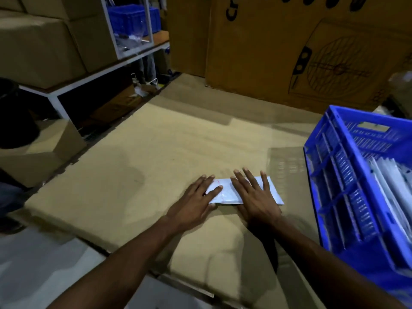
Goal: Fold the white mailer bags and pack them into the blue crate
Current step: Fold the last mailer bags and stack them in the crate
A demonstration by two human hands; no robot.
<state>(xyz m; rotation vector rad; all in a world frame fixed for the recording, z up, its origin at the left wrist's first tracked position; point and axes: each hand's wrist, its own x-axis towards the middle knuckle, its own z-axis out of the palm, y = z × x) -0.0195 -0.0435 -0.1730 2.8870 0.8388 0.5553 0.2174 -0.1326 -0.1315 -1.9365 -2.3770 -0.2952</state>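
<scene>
On the cardboard sheet (156,152): folded white mailer bag (225,190), my left hand (196,201) and right hand (256,197) flat, pressing the crease. Next, likely: lift to blue crate (334,175), three o'clock.

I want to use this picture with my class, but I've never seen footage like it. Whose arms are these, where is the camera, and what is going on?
There is no machine here. A person wears the camera on their head, so you look down along their own arms. The left hand and right hand lie flat, fingers straight, pressing a folded white mailer bag onto a sheet of brown cardboard. Neither hand has a grip on anything. At the right stands a blue crate that already holds white bags. Large cardboard boxes stand behind.
</scene>
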